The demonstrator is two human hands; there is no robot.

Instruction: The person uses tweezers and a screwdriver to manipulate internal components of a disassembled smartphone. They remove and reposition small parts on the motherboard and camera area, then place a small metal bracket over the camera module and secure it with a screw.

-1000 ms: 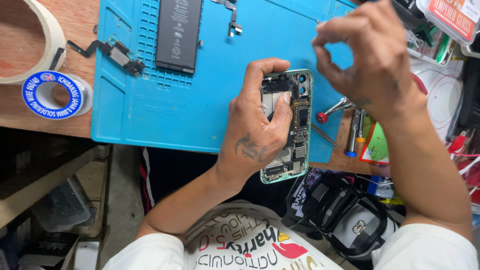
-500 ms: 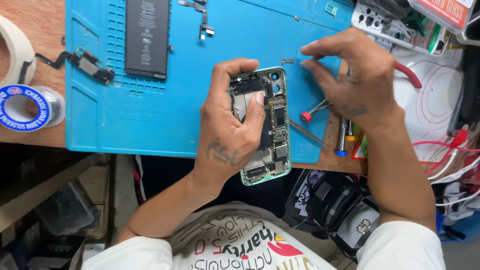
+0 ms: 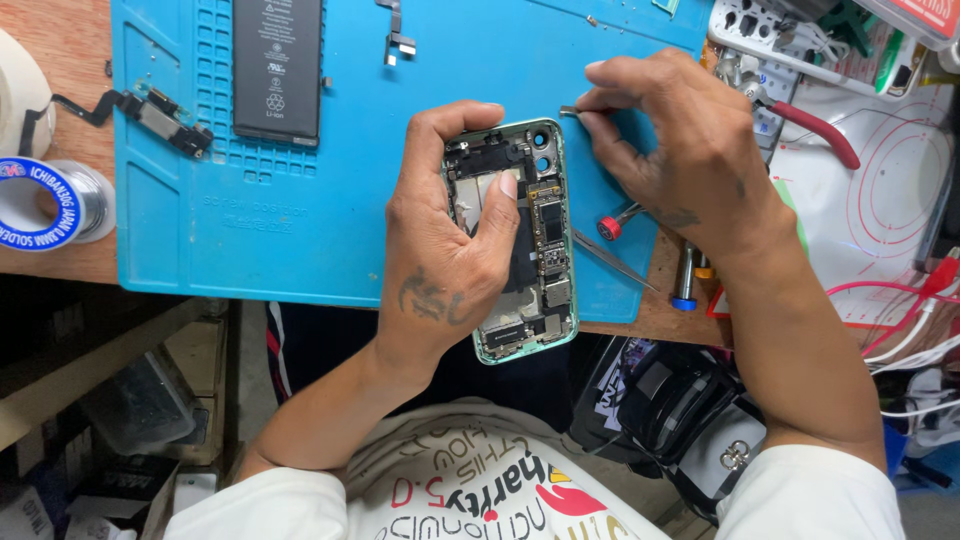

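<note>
My left hand [image 3: 455, 235] grips an opened green-framed phone [image 3: 535, 245], back cover off, with circuit boards showing. Its thumb and forefinger press down on the inner parts. The phone lies half over the front edge of a blue work mat [image 3: 300, 210]. My right hand [image 3: 685, 150] hovers just right of the phone's top corner and pinches a small thin metal piece [image 3: 570, 111] between thumb and forefinger.
A black phone battery [image 3: 277, 65], a flex cable part [image 3: 160, 118] and a small connector [image 3: 398, 38] lie on the mat. A solder spool [image 3: 50, 200] is at the left. Tweezers [image 3: 612, 258], screwdrivers [image 3: 618, 222] and red-handled pliers [image 3: 815, 132] lie at the right.
My right hand has come down from a raised position to the mat beside the phone's top corner. The view has shifted, so everything sits further left and lower.
</note>
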